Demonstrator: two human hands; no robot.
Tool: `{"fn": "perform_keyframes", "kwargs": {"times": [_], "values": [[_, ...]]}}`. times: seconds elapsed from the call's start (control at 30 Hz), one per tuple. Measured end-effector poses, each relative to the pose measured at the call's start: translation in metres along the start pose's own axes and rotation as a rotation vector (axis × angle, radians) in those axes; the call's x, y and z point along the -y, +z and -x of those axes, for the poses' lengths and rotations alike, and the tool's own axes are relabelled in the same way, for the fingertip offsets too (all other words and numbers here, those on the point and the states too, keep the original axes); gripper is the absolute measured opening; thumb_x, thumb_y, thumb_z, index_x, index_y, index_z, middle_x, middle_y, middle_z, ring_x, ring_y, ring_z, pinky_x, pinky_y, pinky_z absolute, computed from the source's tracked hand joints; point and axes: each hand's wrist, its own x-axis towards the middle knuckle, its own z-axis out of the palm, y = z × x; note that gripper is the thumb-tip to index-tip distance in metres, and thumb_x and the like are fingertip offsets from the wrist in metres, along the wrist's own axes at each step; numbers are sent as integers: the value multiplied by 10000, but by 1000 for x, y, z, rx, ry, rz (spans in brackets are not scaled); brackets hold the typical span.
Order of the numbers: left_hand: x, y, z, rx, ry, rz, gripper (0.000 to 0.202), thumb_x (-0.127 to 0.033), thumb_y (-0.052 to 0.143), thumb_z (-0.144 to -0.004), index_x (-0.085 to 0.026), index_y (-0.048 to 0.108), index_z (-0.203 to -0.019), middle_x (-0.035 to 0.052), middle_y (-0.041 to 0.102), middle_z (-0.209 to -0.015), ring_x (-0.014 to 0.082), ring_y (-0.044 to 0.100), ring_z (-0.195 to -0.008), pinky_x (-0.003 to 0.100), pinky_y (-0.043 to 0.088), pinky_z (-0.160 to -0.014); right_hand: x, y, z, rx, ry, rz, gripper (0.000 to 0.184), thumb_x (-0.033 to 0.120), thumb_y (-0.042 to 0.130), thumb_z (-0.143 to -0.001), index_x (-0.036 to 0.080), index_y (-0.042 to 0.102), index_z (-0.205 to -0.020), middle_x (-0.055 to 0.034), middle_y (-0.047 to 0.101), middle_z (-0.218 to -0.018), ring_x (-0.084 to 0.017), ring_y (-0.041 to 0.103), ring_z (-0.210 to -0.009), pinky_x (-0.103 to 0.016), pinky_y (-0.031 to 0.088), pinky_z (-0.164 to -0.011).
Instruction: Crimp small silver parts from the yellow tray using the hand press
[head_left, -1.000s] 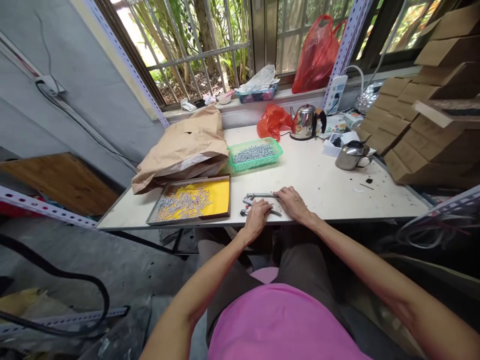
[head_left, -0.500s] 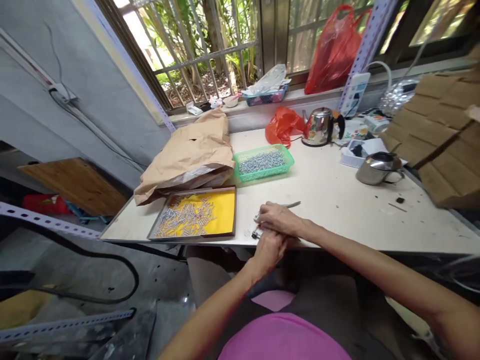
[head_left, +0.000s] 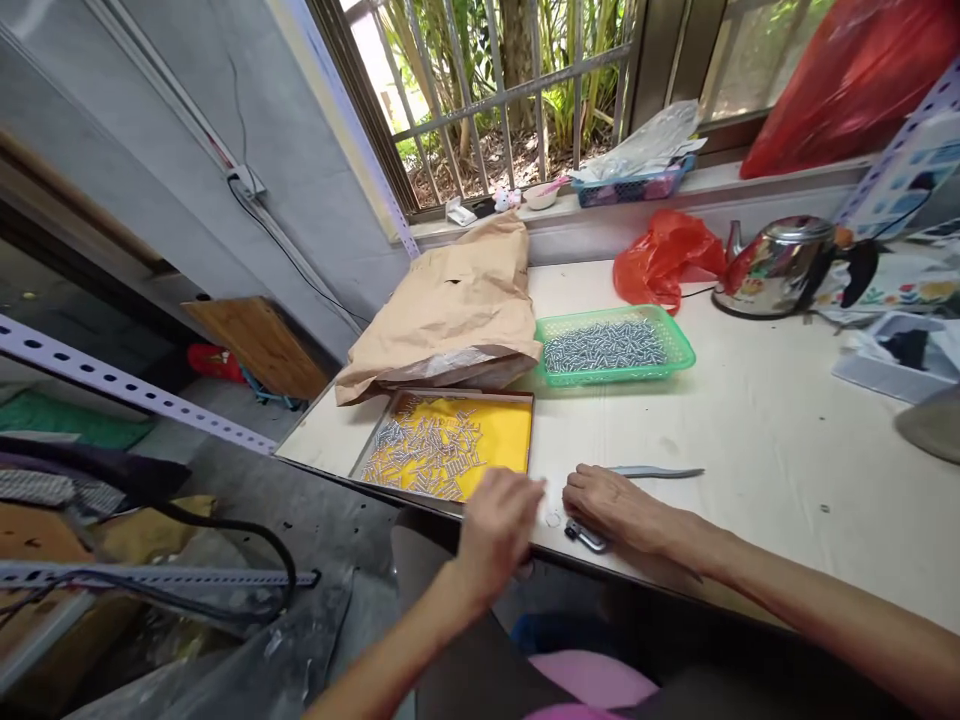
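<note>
My left hand (head_left: 499, 530) hovers over the table's near edge, just right of the brown tray with a yellow liner (head_left: 501, 440); its fingers are blurred. The tray holds several small metal pins (head_left: 427, 450). My right hand (head_left: 611, 505) lies on the white table (head_left: 750, 430), fingers curled over a small metal tool (head_left: 585, 537) whose end sticks out beneath it. A thin metal blade (head_left: 656, 472) lies just beyond that hand. A green basket (head_left: 613, 345) full of metal pins stands farther back.
A brown paper bag (head_left: 457, 300) lies behind the tray. A red plastic bag (head_left: 660, 260), a steel kettle (head_left: 780, 265) and a white box (head_left: 892, 355) sit at the back right. A barred window and a cluttered sill run along the far edge. Perforated shelf rails cross the left.
The view swung left and closer. My left hand came out from under the right and moved left toward the tray. My right hand stayed down on the small tool.
</note>
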Motion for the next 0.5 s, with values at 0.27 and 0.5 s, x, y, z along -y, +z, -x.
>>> {"fn": "perform_keyframes", "kwargs": {"times": [0.27,0.5], "values": [[101,-7,-35,196,-392,-385,224,-251,494,-898,-187,705,-857,77,649,-859,236,551,-891,361,452,-802,0,-45,-2,-463,172,-392,159,205,441,-904,185,586,-965,-48,637,-855,-149,577,-728,-284,474,-667],[112,8,-43,359,-421,-543,268,-230,453,-892,-133,693,-818,136,657,-913,285,568,-959,355,438,-763,-64,-137,-33,-1029,399,-110,223,283,464,-923,166,644,-981,-69,646,-928,-164,581,-806,-312,481,-768]]}}
